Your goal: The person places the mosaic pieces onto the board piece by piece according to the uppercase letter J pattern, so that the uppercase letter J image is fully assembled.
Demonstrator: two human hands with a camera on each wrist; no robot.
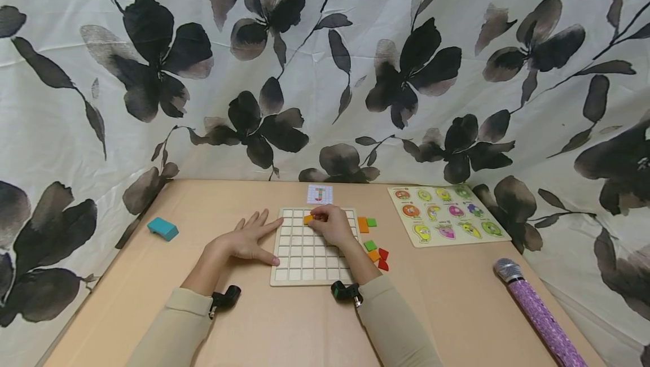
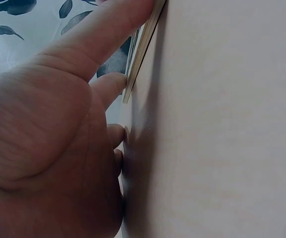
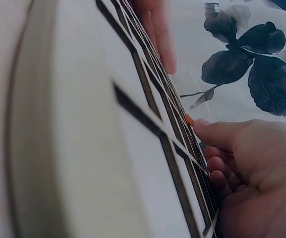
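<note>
A white gridded board (image 1: 297, 260) lies flat on the table, its raised dividers forming rows of square cells. My left hand (image 1: 249, 240) has its fingers spread, with the index fingertip and thumb touching the board's left edge. Over the upper middle of the grid, my right hand (image 1: 332, 226) pinches a small orange tile (image 1: 308, 219) between thumb and finger; the same orange tile (image 3: 190, 119) shows at the thumb tip in the right wrist view. Its other fingers are curled. Part of the board is hidden under the right hand and forearm.
Just behind the board is a small card (image 1: 320, 194) with a coloured pattern. Orange tiles (image 1: 363, 224), green tiles (image 1: 370, 245) and red tiles (image 1: 383, 265) lie to its right. Around are a sticker sheet (image 1: 447, 214), a purple microphone (image 1: 543, 316) and a teal block (image 1: 163, 228).
</note>
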